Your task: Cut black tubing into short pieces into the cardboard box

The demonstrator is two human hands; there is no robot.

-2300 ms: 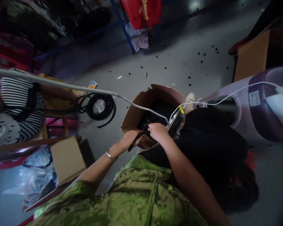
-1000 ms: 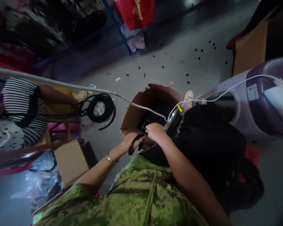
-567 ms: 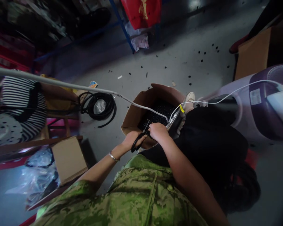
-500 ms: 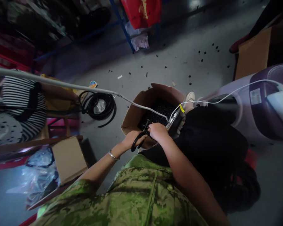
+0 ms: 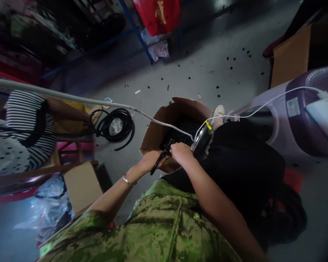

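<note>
My left hand is closed around the black handles of a pair of scissors, held over the near edge of an open cardboard box. My right hand is closed in a pinch at the scissor blades, gripping something small and dark that I cannot make out. The box holds a heap of small black pieces. A silver bracelet sits on my left wrist.
A white cable runs across the view to a clip at my knee. A black hose coil lies on the floor at left. A second person in a striped top sits at far left. Cardboard boxes and scattered black bits surround me.
The scissor handles, spread apart a second ago, are now squeezed together in my left hand. Both hands stay over the box edge; the view shifted slightly.
</note>
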